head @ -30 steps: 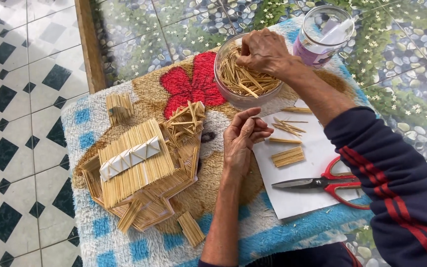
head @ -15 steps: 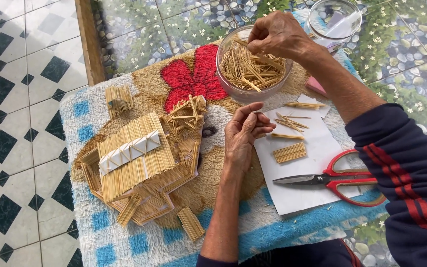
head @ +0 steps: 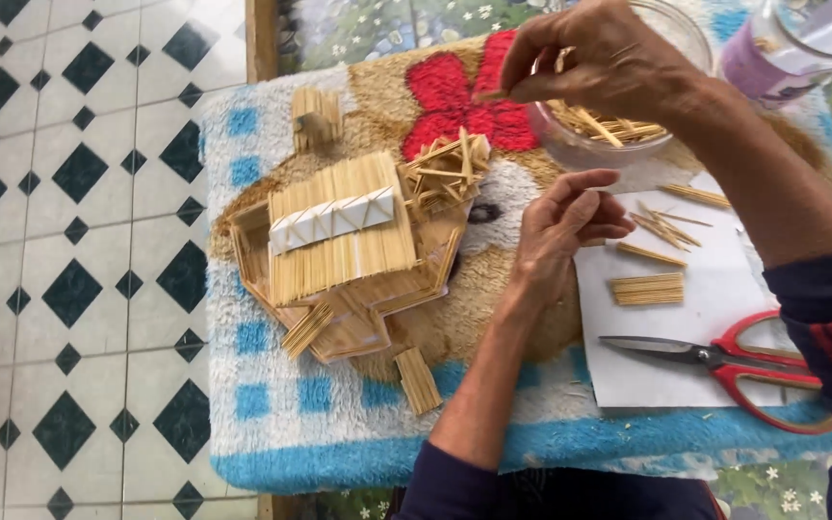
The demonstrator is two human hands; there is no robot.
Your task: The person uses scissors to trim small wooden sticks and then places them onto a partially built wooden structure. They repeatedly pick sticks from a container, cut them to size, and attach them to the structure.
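Right hand (head: 609,60) is up out of the glass bowl (head: 618,144) now, pinching one wooden stick (head: 489,95) it was digging for a moment ago. Left hand (head: 565,226) stays loosely curled and empty beside the stick house (head: 344,241).

Open rug (head: 339,424) along near edge; stick house (head: 339,250) blocks left half, scissors (head: 724,361) and paper sheet (head: 686,376) crowd right corner.
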